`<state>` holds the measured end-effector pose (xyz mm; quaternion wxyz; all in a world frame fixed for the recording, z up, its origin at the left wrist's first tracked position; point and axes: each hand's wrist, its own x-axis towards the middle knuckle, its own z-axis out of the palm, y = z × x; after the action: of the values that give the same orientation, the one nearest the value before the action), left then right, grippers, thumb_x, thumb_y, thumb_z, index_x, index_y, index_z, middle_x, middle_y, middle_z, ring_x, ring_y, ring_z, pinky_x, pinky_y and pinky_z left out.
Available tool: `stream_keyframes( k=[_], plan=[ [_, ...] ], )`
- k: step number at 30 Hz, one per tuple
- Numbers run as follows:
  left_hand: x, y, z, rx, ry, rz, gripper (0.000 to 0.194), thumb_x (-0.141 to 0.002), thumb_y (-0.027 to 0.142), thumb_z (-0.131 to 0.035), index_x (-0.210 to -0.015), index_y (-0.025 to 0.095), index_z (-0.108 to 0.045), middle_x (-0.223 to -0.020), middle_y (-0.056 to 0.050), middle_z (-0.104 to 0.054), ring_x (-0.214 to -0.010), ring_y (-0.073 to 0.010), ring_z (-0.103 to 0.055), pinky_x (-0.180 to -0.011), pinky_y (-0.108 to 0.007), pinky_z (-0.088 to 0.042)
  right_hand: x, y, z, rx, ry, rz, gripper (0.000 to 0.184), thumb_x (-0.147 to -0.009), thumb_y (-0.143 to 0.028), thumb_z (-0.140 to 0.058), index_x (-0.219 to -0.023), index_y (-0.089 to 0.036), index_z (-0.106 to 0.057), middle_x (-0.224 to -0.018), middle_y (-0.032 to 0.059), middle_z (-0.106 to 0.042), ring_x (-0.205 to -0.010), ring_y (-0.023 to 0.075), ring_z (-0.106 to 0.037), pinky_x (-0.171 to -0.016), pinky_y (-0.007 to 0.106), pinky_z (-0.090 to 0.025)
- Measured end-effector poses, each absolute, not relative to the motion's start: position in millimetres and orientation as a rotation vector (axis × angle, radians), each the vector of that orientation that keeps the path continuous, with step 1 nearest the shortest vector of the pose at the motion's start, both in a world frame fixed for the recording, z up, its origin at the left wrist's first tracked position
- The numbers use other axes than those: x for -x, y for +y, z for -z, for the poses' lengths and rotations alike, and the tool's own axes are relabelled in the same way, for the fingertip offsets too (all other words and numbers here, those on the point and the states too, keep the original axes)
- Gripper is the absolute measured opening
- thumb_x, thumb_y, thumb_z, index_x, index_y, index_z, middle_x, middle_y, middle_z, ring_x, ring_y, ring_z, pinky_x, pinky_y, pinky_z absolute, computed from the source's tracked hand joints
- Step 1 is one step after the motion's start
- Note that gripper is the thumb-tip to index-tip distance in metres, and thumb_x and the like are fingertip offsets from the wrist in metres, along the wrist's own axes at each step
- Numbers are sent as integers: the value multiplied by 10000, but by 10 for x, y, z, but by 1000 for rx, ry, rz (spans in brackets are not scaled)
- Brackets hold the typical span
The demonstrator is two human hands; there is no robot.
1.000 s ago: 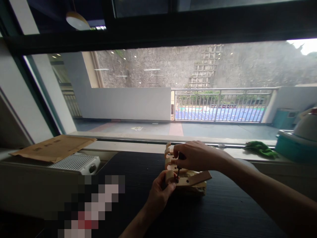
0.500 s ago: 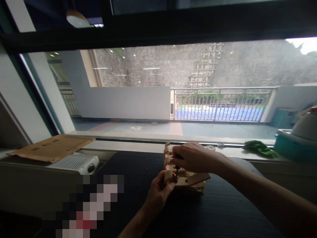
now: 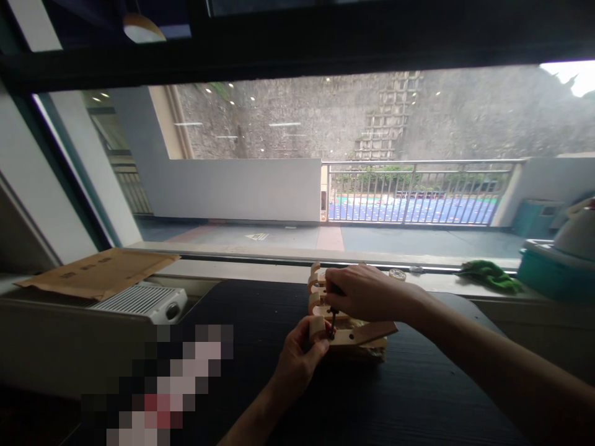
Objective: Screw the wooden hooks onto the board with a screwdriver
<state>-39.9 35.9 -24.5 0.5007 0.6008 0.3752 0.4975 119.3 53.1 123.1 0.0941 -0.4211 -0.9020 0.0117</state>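
On the dark table stands a pale wooden piece [image 3: 344,337] with a row of curved hooks along its left side and holes in its flat strips. Beneath it is a rough-edged wooden block [image 3: 372,354]. My left hand [image 3: 302,353] is closed around the nearest curved hook, thumb in front. Above, my right hand [image 3: 351,291] grips the handle of a screwdriver [image 3: 333,322], held nearly upright. Its tip points down at a hole beside my left thumb; whether it sits in a screw is too small to tell.
The dark table [image 3: 251,328] reaches a window sill. A brown envelope [image 3: 102,269] lies above a white radiator [image 3: 144,300] at left. To the right are a green cloth [image 3: 490,275], a teal box [image 3: 542,266] and a small round roll [image 3: 397,274].
The view has tilted slightly. Both hands stay on the wooden piece and the screwdriver, with almost no visible movement.
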Motion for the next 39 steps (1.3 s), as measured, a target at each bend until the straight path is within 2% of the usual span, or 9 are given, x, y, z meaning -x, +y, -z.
stream_keyframes(
  k=[6, 17, 22, 24, 28, 32, 36, 39],
  plan=[
    [408, 359, 245, -1607, 910, -1215, 184, -764, 189, -608, -946, 174, -591, -890, -32, -629, -847, -175, -546, -805, -270, -414, -1204, 513, -1212, 1230, -2626, -101, 216, -868, -400, -454, -892, -211, -556, -672, -9, -593, -530, 91, -428, -512, 243, -228],
    [325, 328, 287, -1643, 989, -1262, 186, -807, 196, -588, -989, 185, -550, -938, -34, -605, -881, -178, -546, -816, -272, -414, -1278, 536, -901, 1178, -2242, -266, 98, -868, -299, -493, -887, -252, -576, -647, -50, -601, -561, 95, -475, -516, 227, -288],
    [344, 311, 260, -1601, 979, -1235, 162, -805, 177, -568, -965, 179, -545, -930, -34, -594, -879, -176, -531, -810, -272, -409, -1265, 544, -854, 1114, -2209, -278, 162, -857, -297, -523, -1002, -293, -595, -859, -18, -638, -678, 121, -543, -590, 238, -347],
    [348, 312, 267, -1594, 981, -1241, 175, -793, 163, -567, -967, 176, -547, -917, -31, -580, -870, -174, -521, -795, -271, -409, -1231, 541, -843, 1103, -2229, -340, 166, -864, -294, -510, -1014, -295, -581, -874, -18, -642, -702, 132, -557, -591, 239, -349],
    [344, 307, 289, -1590, 975, -1258, 178, -778, 142, -562, -953, 174, -550, -878, -18, -556, -832, -160, -503, -789, -277, -407, -1167, 573, -782, 1092, -2251, -364, 73, -862, -283, -500, -845, -234, -552, -806, -15, -631, -681, 133, -547, -569, 233, -329],
    [333, 293, 276, -1571, 986, -1267, 151, -769, 131, -572, -915, 166, -557, -880, -25, -557, -835, -162, -498, -799, -290, -404, -1162, 673, -705, 1186, -2226, -307, 239, -865, -369, -483, -688, -210, -467, -623, -31, -562, -546, 115, -465, -507, 236, -274],
    [331, 298, 279, -1544, 947, -1274, 160, -767, 139, -576, -926, 159, -565, -911, -45, -584, -855, -176, -514, -803, -306, -407, -1232, 728, -677, 1267, -2213, -294, 281, -863, -443, -458, -696, -217, -475, -591, -35, -553, -538, 124, -460, -508, 243, -285],
    [328, 306, 286, -1537, 920, -1284, 173, -756, 123, -571, -926, 155, -574, -900, -42, -590, -843, -171, -518, -789, -300, -411, -1314, 709, -684, 1245, -2220, -338, 213, -850, -435, -484, -818, -237, -554, -616, -40, -573, -544, 125, -480, -516, 239, -319]
  ],
)
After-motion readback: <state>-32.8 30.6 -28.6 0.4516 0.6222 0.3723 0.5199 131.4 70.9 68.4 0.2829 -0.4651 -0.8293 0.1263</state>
